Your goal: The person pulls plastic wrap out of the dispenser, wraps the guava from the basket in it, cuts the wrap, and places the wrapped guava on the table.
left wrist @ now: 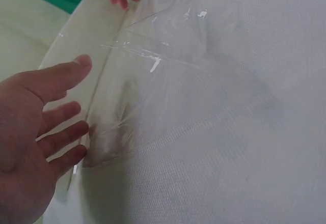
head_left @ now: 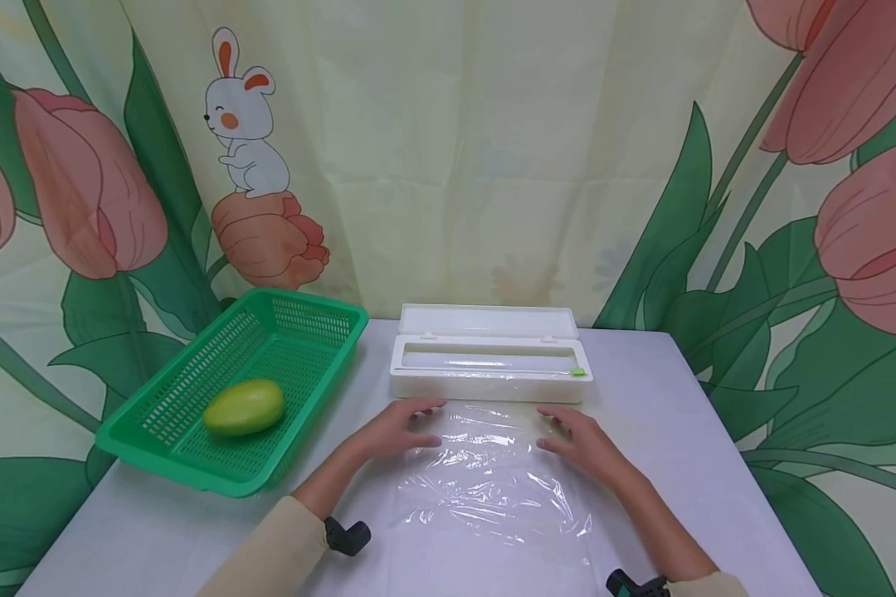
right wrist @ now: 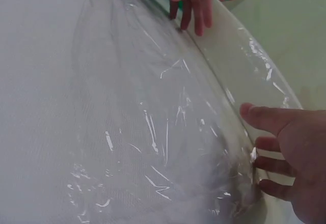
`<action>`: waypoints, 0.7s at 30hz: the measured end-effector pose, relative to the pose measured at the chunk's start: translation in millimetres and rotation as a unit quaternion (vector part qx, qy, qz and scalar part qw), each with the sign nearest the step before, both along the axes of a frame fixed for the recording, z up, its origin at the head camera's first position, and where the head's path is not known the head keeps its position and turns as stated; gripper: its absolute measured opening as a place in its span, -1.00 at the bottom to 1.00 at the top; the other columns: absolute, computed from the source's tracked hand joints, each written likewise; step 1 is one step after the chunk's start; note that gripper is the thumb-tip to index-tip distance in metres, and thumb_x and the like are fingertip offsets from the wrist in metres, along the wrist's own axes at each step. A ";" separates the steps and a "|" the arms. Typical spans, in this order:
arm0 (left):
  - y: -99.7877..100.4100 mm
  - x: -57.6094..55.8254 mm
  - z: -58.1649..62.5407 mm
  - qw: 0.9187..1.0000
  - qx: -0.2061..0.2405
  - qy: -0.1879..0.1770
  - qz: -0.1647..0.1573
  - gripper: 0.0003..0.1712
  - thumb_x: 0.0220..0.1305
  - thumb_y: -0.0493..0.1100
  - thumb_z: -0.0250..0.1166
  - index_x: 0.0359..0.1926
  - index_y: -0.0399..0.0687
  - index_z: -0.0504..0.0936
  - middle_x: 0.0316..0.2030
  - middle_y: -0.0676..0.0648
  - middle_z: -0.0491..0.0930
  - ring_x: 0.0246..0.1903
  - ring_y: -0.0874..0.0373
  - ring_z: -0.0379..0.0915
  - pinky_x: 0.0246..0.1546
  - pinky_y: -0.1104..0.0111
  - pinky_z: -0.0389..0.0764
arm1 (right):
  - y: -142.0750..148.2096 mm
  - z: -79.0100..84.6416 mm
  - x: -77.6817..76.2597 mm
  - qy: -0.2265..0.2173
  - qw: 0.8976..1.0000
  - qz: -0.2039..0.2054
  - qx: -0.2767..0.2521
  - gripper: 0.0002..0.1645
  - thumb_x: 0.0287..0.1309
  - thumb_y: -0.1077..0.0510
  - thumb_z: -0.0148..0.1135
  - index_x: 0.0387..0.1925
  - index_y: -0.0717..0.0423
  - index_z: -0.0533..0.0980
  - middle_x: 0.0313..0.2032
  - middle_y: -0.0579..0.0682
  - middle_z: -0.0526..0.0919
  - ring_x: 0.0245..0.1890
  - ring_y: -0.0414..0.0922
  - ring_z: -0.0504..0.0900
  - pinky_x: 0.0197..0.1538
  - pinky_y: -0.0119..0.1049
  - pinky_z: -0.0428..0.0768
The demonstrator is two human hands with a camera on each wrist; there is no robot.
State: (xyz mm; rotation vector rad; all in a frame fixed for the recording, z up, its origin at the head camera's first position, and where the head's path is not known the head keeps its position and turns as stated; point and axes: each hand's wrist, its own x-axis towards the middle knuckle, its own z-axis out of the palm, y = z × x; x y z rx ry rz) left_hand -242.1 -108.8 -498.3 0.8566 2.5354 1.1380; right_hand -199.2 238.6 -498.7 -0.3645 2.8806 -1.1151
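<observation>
A sheet of clear plastic wrap lies spread and wrinkled on the white cloth, running out from the front of a white wrap dispenser. The dispenser's lid stands raised, and a roll lies inside. My left hand is by the left edge of the sheet, just before the box, thumb and fingers spread apart. On the opposite side my right hand has the same spread shape. In the wrist views, the fingertips of each hand are close to the box's front wall; contact is hard to tell. Neither hand grips anything.
Left of the dispenser, a green plastic basket sits at a slant with an oval yellow-green fruit in it. A green cutter slider is at the dispenser's right end. A printed curtain hangs behind the table.
</observation>
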 end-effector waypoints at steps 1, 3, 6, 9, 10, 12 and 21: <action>0.3 -1.0 -0.9 1.000 -0.003 0.000 0.002 -0.24 0.11 -0.06 0.44 0.33 -0.07 0.41 0.18 -0.13 0.53 0.14 -0.02 0.46 0.21 0.08 0.48 | 0.1 -1.4 -1.3 -0.001 1.000 0.001 0.000 -0.33 0.06 0.07 0.41 0.22 0.13 0.45 0.14 0.17 0.57 0.17 0.13 0.51 0.22 0.10 0.48; 0.6 -2.8 -2.3 1.000 -0.009 0.000 0.006 -0.24 0.11 -0.05 0.44 0.32 -0.09 0.40 0.17 -0.13 0.53 0.16 -0.03 0.44 0.22 0.07 0.47 | 0.3 -4.1 -3.1 0.002 1.000 0.003 0.009 -0.32 0.05 0.08 0.42 0.22 0.13 0.44 0.14 0.17 0.56 0.20 0.14 0.49 0.25 0.11 0.44; 1.0 -4.1 -2.4 1.000 -0.014 -0.004 0.017 -0.23 0.11 -0.05 0.44 0.33 -0.09 0.40 0.22 -0.13 0.51 0.24 -0.05 0.41 0.27 0.07 0.42 | -0.1 -7.5 -5.7 0.015 1.000 0.003 0.018 -0.29 -0.01 0.11 0.46 0.21 0.14 0.45 0.15 0.16 0.57 0.23 0.17 0.46 0.29 0.12 0.40; 1.6 -4.2 -2.4 0.999 -0.022 0.000 0.027 -0.23 0.09 -0.08 0.45 0.32 -0.10 0.40 0.25 -0.14 0.49 0.29 -0.06 0.36 0.31 0.06 0.37 | -0.3 -9.4 -7.4 0.031 0.999 0.009 0.036 -0.27 -0.04 0.11 0.48 0.20 0.16 0.46 0.16 0.16 0.56 0.25 0.19 0.43 0.30 0.14 0.36; 1.6 -4.2 -2.5 0.999 -0.027 0.004 0.030 -0.22 0.07 -0.10 0.47 0.32 -0.11 0.41 0.25 -0.14 0.48 0.30 -0.07 0.35 0.32 0.06 0.36 | -0.6 -9.5 -8.0 0.035 0.999 0.010 0.039 -0.27 -0.06 0.12 0.48 0.20 0.17 0.46 0.15 0.17 0.56 0.25 0.20 0.43 0.30 0.14 0.36; 1.4 -4.3 -2.8 0.999 -0.035 0.015 0.035 -0.20 0.01 -0.13 0.50 0.30 -0.12 0.42 0.25 -0.15 0.48 0.30 -0.08 0.34 0.33 0.06 0.34 | -0.8 -9.2 -9.0 0.047 0.997 0.015 0.052 -0.27 -0.07 0.13 0.49 0.19 0.18 0.47 0.15 0.17 0.56 0.24 0.20 0.42 0.30 0.15 0.35; -5.4 -5.3 -6.5 0.996 -0.066 0.053 0.027 -0.11 -0.11 -0.14 0.56 0.30 -0.13 0.42 0.27 -0.15 0.45 0.32 -0.08 0.30 0.35 0.06 0.32 | 2.3 -6.4 -13.2 0.057 0.994 0.018 0.095 -0.30 -0.04 0.09 0.47 0.18 0.15 0.48 0.18 0.18 0.54 0.26 0.22 0.41 0.29 0.20 0.34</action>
